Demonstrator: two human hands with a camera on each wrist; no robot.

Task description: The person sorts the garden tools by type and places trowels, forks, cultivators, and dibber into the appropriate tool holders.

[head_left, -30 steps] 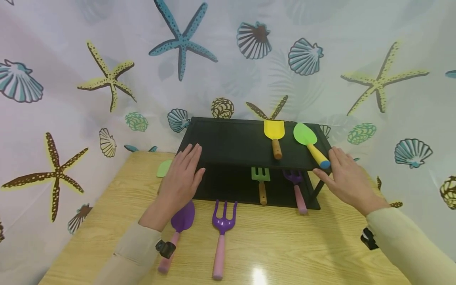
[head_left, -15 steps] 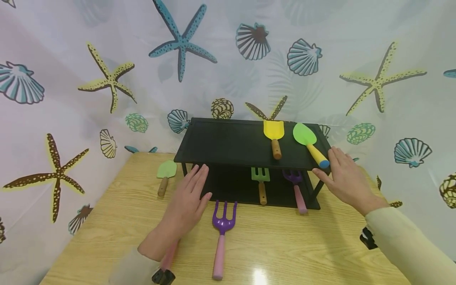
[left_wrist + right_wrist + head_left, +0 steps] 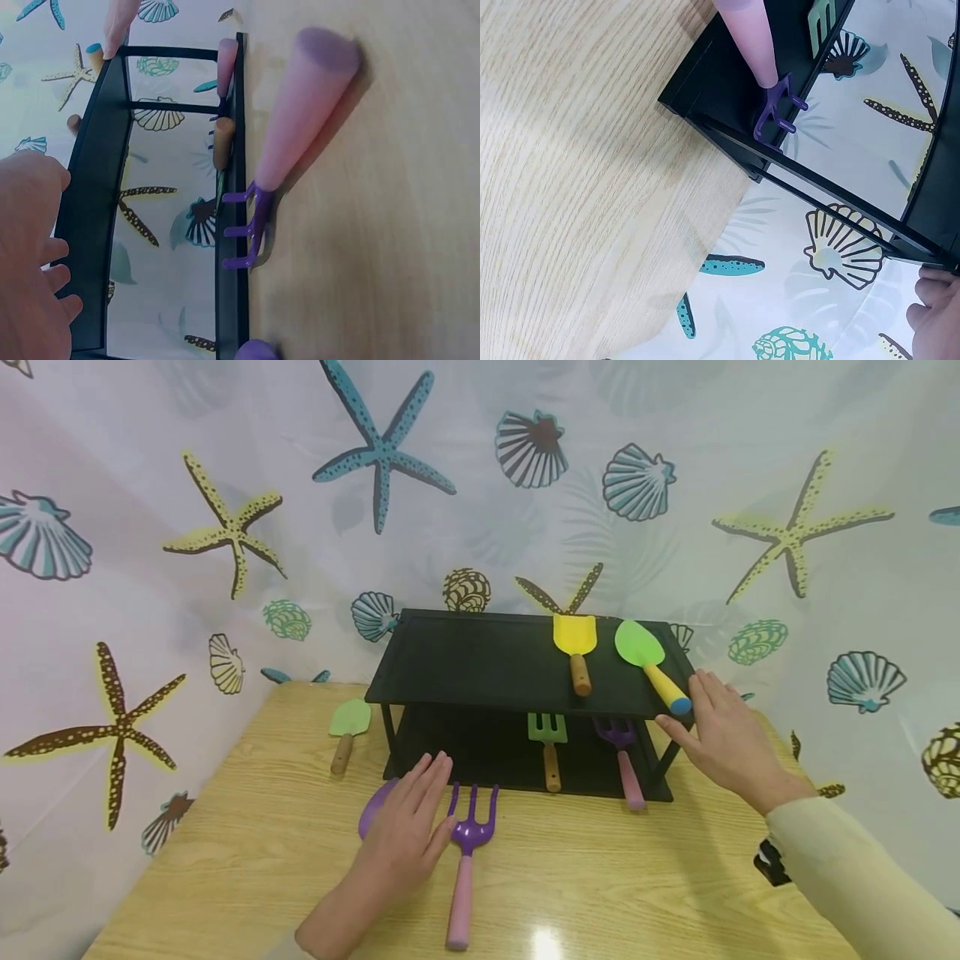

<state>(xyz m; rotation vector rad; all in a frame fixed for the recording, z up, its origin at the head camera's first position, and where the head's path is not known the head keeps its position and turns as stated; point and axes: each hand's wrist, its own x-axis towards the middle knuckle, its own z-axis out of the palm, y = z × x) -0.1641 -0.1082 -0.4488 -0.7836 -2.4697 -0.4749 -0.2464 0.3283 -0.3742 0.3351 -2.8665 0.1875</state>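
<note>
My left hand (image 3: pixel 405 831) hovers with straight fingers over a purple hand trowel (image 3: pixel 373 810), hiding its handle. Just right of it lies a purple garden fork (image 3: pixel 472 835) with a pink handle. My right hand (image 3: pixel 723 735) rests at the right front corner of a black two-tier shelf (image 3: pixel 465 656), its fingers extended along the edge. Near that hand, on the top tier, lie a green trowel (image 3: pixel 640 645) with a yellow handle and a yellow shovel (image 3: pixel 575 635). The lower tier bears a green fork (image 3: pixel 547 728) and another purple fork (image 3: pixel 750 41).
A small green trowel (image 3: pixel 350 718) with a wooden handle lies left of the shelf on the wood-grain table (image 3: pixel 585 877). Behind the shelf hangs a white cloth (image 3: pixel 480 510) printed with starfish and shells.
My left hand has moved away from the shelf's left front edge, down toward me and slightly right, uncovering the small green trowel. My right hand stays at the shelf corner.
</note>
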